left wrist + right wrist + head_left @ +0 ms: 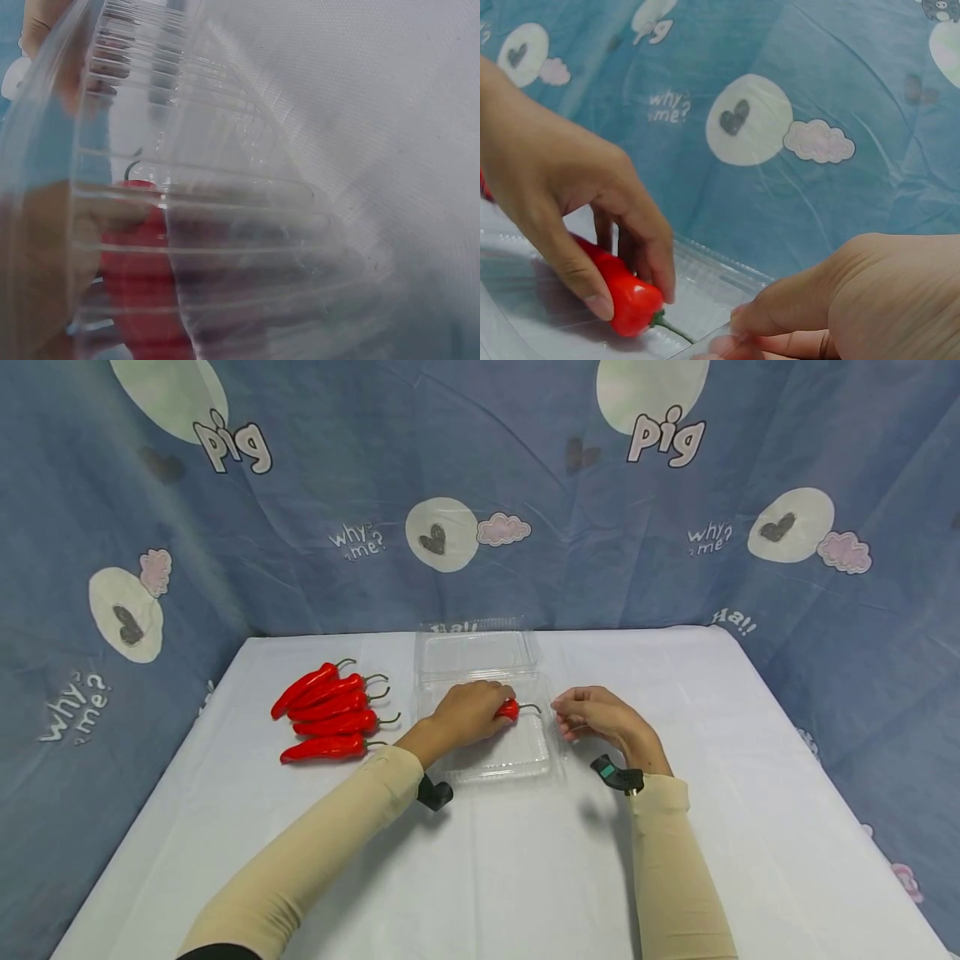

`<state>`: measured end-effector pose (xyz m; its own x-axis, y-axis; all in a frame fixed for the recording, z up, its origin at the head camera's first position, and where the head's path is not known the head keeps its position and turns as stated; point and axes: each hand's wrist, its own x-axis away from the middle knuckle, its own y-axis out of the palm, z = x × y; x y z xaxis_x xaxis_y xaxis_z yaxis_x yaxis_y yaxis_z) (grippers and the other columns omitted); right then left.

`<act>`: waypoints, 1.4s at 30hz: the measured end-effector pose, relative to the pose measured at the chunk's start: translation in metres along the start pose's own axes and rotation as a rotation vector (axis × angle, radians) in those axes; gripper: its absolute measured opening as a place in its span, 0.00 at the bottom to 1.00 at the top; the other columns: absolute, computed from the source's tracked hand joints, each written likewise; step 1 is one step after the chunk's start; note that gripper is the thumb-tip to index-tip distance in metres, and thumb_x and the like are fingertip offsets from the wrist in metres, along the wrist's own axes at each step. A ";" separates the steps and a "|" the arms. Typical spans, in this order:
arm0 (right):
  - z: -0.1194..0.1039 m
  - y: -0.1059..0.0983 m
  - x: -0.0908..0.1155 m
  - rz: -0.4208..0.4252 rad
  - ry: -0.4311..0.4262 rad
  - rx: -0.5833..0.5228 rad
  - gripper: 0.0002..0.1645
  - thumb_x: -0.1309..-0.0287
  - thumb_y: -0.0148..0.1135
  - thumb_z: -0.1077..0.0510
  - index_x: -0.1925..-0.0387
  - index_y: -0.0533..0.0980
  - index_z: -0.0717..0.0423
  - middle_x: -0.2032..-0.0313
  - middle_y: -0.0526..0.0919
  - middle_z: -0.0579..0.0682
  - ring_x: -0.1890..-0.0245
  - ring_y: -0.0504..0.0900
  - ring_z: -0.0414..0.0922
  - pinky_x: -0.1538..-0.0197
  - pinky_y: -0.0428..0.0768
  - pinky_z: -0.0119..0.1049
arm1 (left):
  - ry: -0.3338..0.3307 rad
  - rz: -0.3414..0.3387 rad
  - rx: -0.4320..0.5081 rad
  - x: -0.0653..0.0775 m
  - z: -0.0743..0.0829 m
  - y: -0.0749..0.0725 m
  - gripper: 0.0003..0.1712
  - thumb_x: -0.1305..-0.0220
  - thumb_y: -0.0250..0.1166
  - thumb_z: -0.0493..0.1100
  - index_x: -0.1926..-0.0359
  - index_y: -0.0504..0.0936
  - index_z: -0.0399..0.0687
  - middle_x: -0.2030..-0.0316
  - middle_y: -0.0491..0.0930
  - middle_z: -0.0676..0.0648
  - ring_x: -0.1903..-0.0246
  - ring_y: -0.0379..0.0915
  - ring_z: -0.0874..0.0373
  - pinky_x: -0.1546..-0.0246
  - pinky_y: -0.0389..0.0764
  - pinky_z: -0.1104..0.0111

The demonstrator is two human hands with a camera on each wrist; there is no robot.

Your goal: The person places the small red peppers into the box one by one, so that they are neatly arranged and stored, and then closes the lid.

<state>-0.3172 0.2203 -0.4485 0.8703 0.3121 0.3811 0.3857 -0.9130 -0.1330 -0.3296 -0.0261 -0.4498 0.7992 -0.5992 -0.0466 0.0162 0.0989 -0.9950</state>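
My left hand (474,712) grips a red chili pepper (508,709) inside the clear plastic clamshell box (517,758). In the right wrist view the thumb and fingers straddle the pepper (634,306), its green stem pointing toward my right hand. That right hand (598,717) pinches the right rim of the box between thumb and fingers. The lid (476,652) lies folded back behind the base. Through the ribbed plastic wall, the left wrist view shows the red pepper (142,277) and the holding fingers.
Several more red chili peppers (330,722) lie in a stack of rows on the white cloth, left of the box. A blue printed curtain (480,460) rises behind the table (750,843) and along both sides.
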 end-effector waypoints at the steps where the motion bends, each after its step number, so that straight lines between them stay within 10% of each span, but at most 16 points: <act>1: 0.000 0.000 0.000 0.000 -0.001 0.003 0.20 0.29 0.59 0.57 0.46 0.72 0.70 0.69 0.79 0.50 0.72 0.80 0.41 0.62 0.84 0.36 | -0.002 -0.002 0.000 0.000 0.000 0.000 0.18 0.32 0.67 0.54 0.46 0.80 0.54 0.59 0.81 0.54 0.61 0.78 0.58 0.61 0.80 0.62; 22: -0.001 0.002 0.002 -0.008 0.003 0.011 0.22 0.29 0.59 0.56 0.45 0.71 0.71 0.66 0.80 0.52 0.71 0.81 0.42 0.60 0.85 0.38 | 0.000 0.030 0.150 0.017 -0.009 -0.012 0.22 0.32 0.67 0.53 0.40 0.80 0.54 0.47 0.83 0.52 0.46 0.78 0.57 0.48 0.80 0.57; 42: -0.002 0.000 0.003 -0.023 0.011 0.010 0.23 0.29 0.59 0.56 0.44 0.70 0.70 0.67 0.78 0.50 0.70 0.80 0.41 0.60 0.84 0.37 | -0.016 0.162 0.321 0.091 -0.038 -0.043 0.25 0.35 0.71 0.49 0.39 0.80 0.53 0.45 0.81 0.52 0.45 0.78 0.54 0.41 0.78 0.58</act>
<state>-0.3149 0.2204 -0.4455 0.8578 0.3296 0.3943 0.4083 -0.9030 -0.1334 -0.2807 -0.1152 -0.4151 0.8163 -0.5429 -0.1973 0.0746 0.4378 -0.8960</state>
